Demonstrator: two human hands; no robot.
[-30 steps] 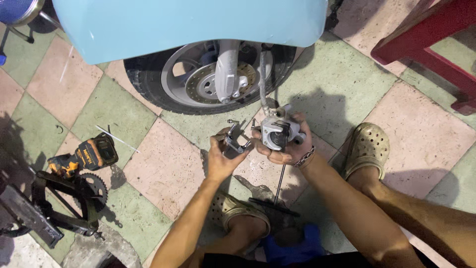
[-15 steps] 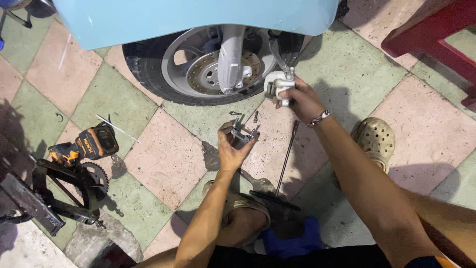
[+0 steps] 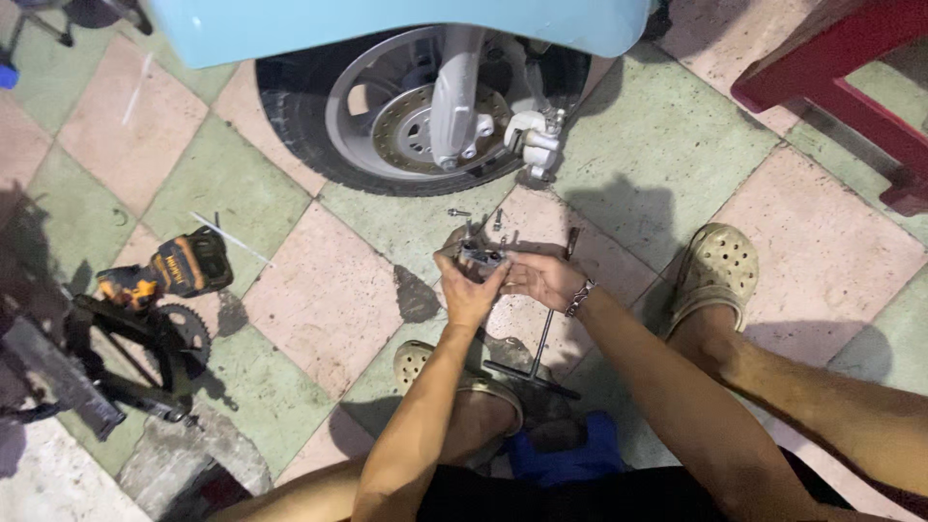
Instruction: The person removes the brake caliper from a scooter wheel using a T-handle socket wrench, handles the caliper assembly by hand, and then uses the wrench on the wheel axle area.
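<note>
Both hands, the left hand (image 3: 471,290) and the right hand (image 3: 541,280), now pinch the small grey metal bracket (image 3: 480,256) together above the tiled floor (image 3: 319,290), the right having left the silver brake caliper (image 3: 535,143) hanging by the wheel.

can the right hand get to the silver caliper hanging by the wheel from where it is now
Probably yes: the right hand only touches the small metal part, and bare tiles lie between it and the caliper.

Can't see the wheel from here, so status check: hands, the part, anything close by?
Left hand and right hand both on small metal bracket. Brake caliper hangs at wheel. Loose bolts on floor nearby.
</note>
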